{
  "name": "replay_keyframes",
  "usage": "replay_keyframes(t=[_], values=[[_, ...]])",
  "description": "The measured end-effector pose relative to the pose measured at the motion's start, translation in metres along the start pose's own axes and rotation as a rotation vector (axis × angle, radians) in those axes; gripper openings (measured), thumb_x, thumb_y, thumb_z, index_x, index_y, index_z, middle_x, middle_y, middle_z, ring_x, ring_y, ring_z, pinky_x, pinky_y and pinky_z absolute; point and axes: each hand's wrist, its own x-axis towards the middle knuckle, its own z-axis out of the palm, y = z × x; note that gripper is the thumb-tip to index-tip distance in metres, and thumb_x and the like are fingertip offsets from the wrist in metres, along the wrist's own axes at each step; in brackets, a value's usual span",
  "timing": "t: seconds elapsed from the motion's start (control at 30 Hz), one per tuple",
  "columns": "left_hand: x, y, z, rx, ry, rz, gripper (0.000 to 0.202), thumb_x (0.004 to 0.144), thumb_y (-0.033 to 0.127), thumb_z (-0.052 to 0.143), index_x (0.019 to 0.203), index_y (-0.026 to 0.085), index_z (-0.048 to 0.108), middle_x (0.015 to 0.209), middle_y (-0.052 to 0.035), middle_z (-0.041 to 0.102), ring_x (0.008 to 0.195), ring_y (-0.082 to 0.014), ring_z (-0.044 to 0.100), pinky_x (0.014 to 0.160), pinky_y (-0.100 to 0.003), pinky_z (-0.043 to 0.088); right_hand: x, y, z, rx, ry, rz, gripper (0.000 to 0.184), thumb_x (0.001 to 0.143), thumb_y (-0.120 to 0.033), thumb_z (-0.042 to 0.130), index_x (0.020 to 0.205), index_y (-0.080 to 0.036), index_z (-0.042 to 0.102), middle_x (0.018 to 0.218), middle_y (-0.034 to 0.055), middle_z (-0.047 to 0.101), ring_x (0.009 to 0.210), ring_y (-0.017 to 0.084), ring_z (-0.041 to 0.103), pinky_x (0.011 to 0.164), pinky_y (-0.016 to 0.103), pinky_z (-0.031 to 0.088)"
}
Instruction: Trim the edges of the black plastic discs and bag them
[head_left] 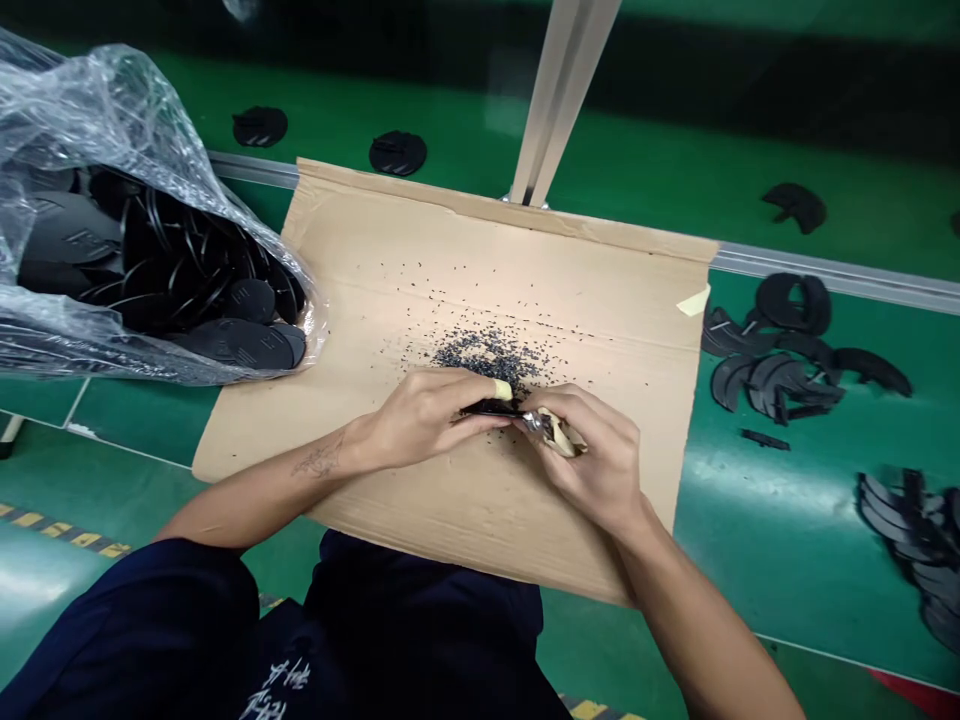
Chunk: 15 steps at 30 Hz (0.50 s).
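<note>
In the head view, my left hand (429, 418) pinches a thin black plastic part (491, 407), seen nearly edge-on. A cream wrap (502, 389) covers one of its fingertips. My right hand (592, 450) is closed around a small pair of pliers (537, 424) with a shiny metal head and cream-wrapped handles. The pliers' head meets the right end of the black part, and fingers hide most of the jaws. Just beyond both hands, a heap of tiny black plastic bits (487, 350) lies scattered over a cardboard sheet (360, 240).
At left, a clear plastic bag (112, 90) lies open, full of black discs (240, 340). Curved black pieces (784, 385) are piled on the green table (742, 540) at right, with another stack (915, 550) farther right. A metal post (562, 100) rises behind the cardboard.
</note>
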Motion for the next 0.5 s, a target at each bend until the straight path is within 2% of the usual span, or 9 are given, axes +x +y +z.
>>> replay_keyframes(t=[0.07, 0.2, 0.37, 0.5], values=[[0.001, -0.002, 0.002, -0.052, 0.040, 0.002, 0.021, 0.095, 0.029, 0.069, 0.108, 0.014, 0.070, 0.090, -0.0074, 0.077, 0.081, -0.0139, 0.072, 0.074, -0.025, 0.059, -0.001, 0.002, 0.003, 0.001, 0.046, -0.064, 0.018, 0.088, -0.009, 0.069, 0.101, -0.021, 0.067, 0.093, 0.0062, 0.075, 0.086, 0.021, 0.072, 0.075, 0.034, 0.059], [0.006, -0.002, 0.002, -0.220, 0.106, 0.011, 0.027, 0.091, 0.033, 0.074, 0.109, 0.012, 0.072, 0.100, -0.0114, 0.075, 0.094, -0.0159, 0.072, 0.082, -0.028, 0.060, -0.003, 0.005, 0.008, 0.089, 0.135, -0.088, 0.022, 0.085, -0.007, 0.072, 0.100, -0.022, 0.067, 0.094, 0.0057, 0.075, 0.087, 0.021, 0.073, 0.075, 0.033, 0.061], [0.006, 0.002, -0.001, -0.257, 0.110, 0.056, 0.032, 0.088, 0.031, 0.077, 0.115, 0.013, 0.071, 0.096, -0.0088, 0.074, 0.089, -0.0132, 0.070, 0.079, -0.026, 0.059, -0.003, 0.004, 0.010, 0.127, 0.108, -0.090, 0.019, 0.086, -0.007, 0.069, 0.099, -0.022, 0.066, 0.093, 0.0058, 0.075, 0.088, 0.020, 0.074, 0.077, 0.033, 0.062], [0.005, 0.003, -0.002, -0.237, 0.082, 0.073, 0.031, 0.089, 0.031, 0.076, 0.116, 0.015, 0.070, 0.099, -0.0089, 0.075, 0.090, -0.0140, 0.070, 0.078, -0.028, 0.059, -0.004, 0.002, 0.012, 0.140, 0.112, -0.078, 0.019, 0.086, -0.007, 0.069, 0.098, -0.022, 0.066, 0.092, 0.0053, 0.075, 0.087, 0.020, 0.074, 0.076, 0.033, 0.062]])
